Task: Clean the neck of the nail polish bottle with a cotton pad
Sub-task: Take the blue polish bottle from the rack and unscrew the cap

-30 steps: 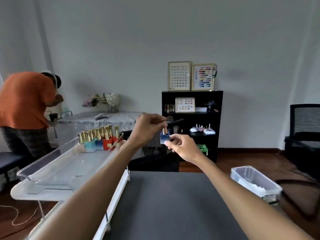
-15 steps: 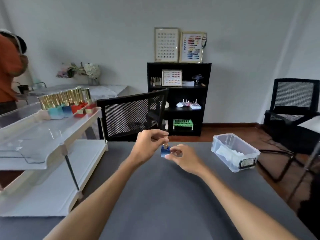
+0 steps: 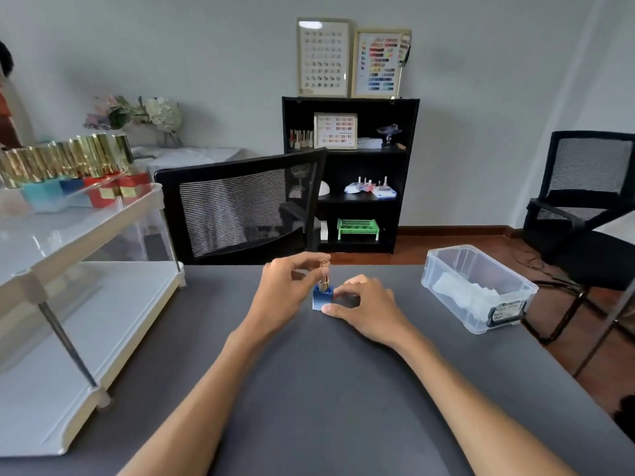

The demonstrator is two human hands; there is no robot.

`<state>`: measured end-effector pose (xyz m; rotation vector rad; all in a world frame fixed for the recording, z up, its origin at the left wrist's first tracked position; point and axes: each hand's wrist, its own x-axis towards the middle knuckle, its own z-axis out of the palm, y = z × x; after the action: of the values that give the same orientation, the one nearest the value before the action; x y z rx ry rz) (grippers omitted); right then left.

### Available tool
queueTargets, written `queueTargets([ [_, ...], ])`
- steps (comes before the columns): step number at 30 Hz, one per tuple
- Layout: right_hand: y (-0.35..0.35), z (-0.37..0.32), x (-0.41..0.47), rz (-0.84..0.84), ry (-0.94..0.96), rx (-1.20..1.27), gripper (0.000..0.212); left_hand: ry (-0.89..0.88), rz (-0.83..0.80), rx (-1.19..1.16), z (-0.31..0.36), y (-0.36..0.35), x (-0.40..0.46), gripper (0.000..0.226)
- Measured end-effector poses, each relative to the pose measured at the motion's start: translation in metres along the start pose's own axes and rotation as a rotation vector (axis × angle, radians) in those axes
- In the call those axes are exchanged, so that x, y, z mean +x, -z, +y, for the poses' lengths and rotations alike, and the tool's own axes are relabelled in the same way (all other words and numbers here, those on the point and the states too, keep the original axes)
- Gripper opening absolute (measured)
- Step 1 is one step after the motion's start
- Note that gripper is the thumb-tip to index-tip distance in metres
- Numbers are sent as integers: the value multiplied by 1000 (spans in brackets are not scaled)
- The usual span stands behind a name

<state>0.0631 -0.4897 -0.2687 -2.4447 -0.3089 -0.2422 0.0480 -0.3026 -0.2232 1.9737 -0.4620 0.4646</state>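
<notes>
A small blue nail polish bottle with a gold cap stands upright on the dark grey table, near its far edge. My left hand pinches the gold cap from above. My right hand grips the blue base between thumb and fingers. White cotton pads lie inside a clear plastic box to the right of my hands.
A white two-tier rack at the left carries several gold-capped polish bottles. A black mesh chair stands behind the table, another chair at the right. A black shelf unit is at the back wall.
My hands have come down with the bottle from chest height to the table, where it now rests. The view has tilted downward; the person in orange has almost left the frame.
</notes>
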Motion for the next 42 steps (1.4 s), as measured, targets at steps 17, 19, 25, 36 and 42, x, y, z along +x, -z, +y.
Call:
queueTargets([
  [17, -1, -2, 0, 15, 63, -38, 36, 59, -1, -85, -1, -3, 4, 22],
  [19, 0, -3, -1, 11, 60, -31, 36, 70, -69, -143, -1, 1, 3, 33],
  [25, 0, -5, -1, 7, 52, -44, 36, 29, -78, -89, -3, 7, -1, 27],
  [36, 1, -5, -3, -3, 56, -43, 38, 99, -91, -202, -2, -1, 1, 18],
  [42, 2, -6, -3, -3, 51, -29, 37, 68, -147, -206, -2, 8, 2, 28],
])
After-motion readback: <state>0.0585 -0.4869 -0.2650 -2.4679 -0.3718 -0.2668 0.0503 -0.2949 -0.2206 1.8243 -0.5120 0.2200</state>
